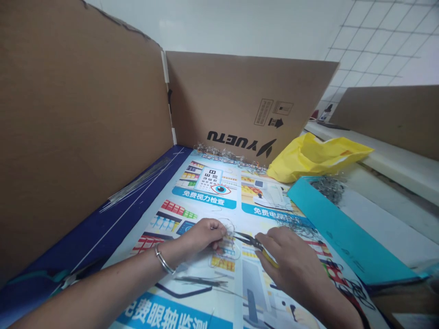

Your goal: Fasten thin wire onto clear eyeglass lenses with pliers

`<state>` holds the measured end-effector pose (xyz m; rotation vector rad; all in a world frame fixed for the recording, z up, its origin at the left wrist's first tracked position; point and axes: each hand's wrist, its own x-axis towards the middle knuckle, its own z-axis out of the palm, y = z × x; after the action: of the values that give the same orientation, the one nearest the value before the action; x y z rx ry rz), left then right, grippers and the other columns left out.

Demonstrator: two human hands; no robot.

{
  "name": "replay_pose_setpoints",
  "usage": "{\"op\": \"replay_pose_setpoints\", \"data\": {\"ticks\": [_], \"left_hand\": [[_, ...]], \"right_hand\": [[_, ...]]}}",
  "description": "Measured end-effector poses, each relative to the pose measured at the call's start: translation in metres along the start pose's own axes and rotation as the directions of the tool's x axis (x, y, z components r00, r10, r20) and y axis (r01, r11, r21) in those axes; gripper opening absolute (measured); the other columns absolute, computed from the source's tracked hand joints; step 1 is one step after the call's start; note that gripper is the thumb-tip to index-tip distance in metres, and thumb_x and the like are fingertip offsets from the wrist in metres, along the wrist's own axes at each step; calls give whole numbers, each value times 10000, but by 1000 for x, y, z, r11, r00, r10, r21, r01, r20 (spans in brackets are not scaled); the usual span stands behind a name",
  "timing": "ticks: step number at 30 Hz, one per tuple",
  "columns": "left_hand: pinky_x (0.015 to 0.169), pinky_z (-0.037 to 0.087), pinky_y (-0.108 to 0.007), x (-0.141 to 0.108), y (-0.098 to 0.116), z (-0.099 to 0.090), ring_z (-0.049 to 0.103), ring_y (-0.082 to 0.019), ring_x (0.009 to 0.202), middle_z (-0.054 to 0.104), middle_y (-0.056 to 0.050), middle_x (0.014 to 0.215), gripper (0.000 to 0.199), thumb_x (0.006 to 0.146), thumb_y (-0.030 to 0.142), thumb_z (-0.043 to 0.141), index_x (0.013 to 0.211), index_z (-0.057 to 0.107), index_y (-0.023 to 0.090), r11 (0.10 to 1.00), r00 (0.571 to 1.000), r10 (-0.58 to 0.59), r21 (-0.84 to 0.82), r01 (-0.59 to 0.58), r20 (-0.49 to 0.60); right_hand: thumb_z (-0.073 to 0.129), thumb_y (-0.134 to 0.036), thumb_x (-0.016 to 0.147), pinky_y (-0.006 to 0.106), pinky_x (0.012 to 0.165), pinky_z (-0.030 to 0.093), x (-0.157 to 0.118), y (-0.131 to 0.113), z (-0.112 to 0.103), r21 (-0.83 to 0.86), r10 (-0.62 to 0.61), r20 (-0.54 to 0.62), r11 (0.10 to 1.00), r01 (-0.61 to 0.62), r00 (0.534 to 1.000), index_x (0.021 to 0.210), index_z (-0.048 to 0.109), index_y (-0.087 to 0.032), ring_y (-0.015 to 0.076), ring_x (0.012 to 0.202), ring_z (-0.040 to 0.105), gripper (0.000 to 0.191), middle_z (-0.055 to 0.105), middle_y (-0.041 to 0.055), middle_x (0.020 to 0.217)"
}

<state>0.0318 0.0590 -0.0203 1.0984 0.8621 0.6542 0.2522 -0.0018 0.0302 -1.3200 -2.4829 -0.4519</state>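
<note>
My left hand (206,232), with a metal bangle at the wrist, pinches a thin curled wire (232,225) over the poster sheet. A pair of needle-nose pliers (253,241) with yellow-and-black handles is gripped in my right hand (288,253). The plier tips point left and meet the wire just beside my left fingertips; whether the jaws are closed on it is too small to tell. Below my left hand lies a small bundle of straight wires (202,280). Loose thin wire loops hang or lie just under my fingers.
Cardboard panels (240,100) stand at the back and left. A yellow bag (308,155), a turquoise box (343,228) and a tangled wire heap (327,189) are on the right. Long straight wires (137,183) lie on the left; scissors (65,278) are at lower left.
</note>
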Motion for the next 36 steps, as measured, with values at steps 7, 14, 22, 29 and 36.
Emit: {"op": "replay_pose_setpoints", "data": {"ticks": [7,14,22,29,36], "left_hand": [[521,390,-229,4,-6,-4,387,-69,435,452,51,460,191,738,332,579,664,544,159,991,998,36,129,-42,46],[522,377,-236,0,1,-1,391,-75,426,438,57,447,261,752,388,575,636,521,160,988,999,9,155,-15,41],[551,393,-240,2,-2,-4,422,-81,441,451,60,446,251,741,398,589,677,544,159,992,998,-16,123,9,57],[520,381,-230,1,-4,-5,418,-81,435,469,55,454,254,735,406,592,700,556,157,993,998,1,119,-9,64],[517,389,-231,2,-4,-4,412,-79,423,457,58,439,237,728,379,594,666,536,158,995,997,-10,104,3,70]], "right_hand": [[484,-207,834,308,634,278,2,-7,6,-96,26,32,995,-23,999,925,600,-181,189,712,434,150,518,48,734],[502,-173,823,325,668,287,1,-9,8,-143,-69,-7,987,68,998,988,593,-173,198,738,439,189,536,56,770],[524,-204,822,325,643,257,1,-9,12,-199,-101,46,974,108,994,991,591,-194,181,712,433,182,530,40,761],[531,-159,807,326,635,244,-2,-10,16,-257,-94,67,960,108,993,1009,580,-197,181,715,433,211,526,35,768],[539,-148,799,333,629,243,-5,-13,17,-278,-87,70,955,103,994,1033,569,-190,182,712,423,240,523,37,779]]}}
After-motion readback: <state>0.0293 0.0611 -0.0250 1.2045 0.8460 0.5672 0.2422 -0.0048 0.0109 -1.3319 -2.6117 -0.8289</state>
